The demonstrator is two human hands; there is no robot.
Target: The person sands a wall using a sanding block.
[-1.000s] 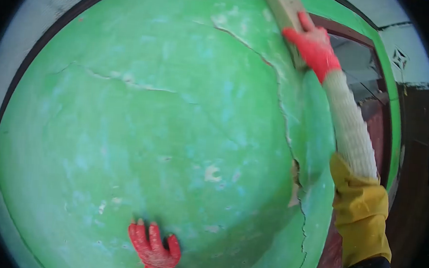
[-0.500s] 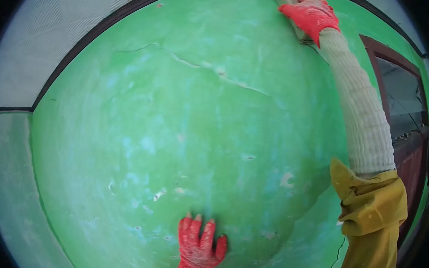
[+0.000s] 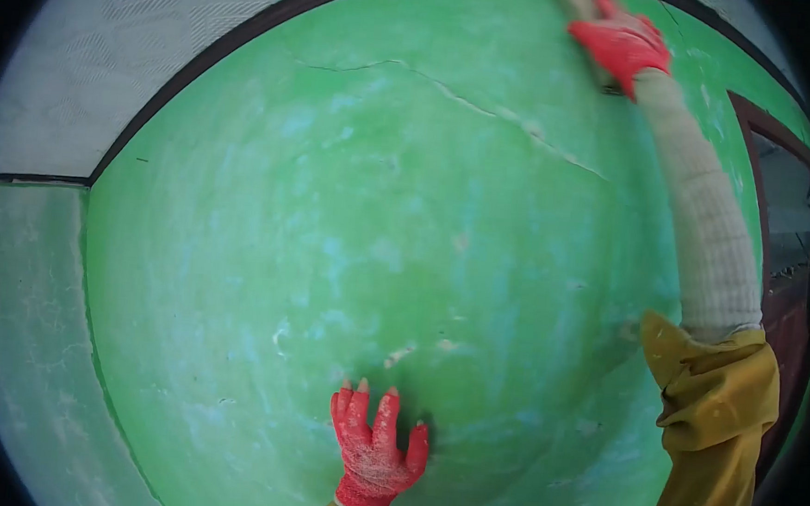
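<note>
A green wall [image 3: 331, 248] with pale, bluish worn patches fills most of the view. High at the upper right, my right hand [image 3: 622, 45], in a red coated glove, is closed around a long, flat, pale sanding block [image 3: 580, 2]. The block lies against the wall, blurred, its upper end cut off by the frame. My left hand [image 3: 376, 446], gloved in dusty red with bare fingertips, is at the bottom centre. Its fingers are spread at the wall, with nothing in them. Above runs a thin crack [image 3: 488, 111].
Dark trim [image 3: 208, 60] separates the wall from a patterned white ceiling [image 3: 149, 43]. On the left, an adjoining wall [image 3: 25, 323] meets the green one at a corner. To the right stands a brown-framed door [image 3: 755, 145] with a glass pane.
The view has shifted, so the crack and door appear farther right. Against the wall's marks, both hands have moved left, the right one carrying the sanding block. The left fingers stay spread.
</note>
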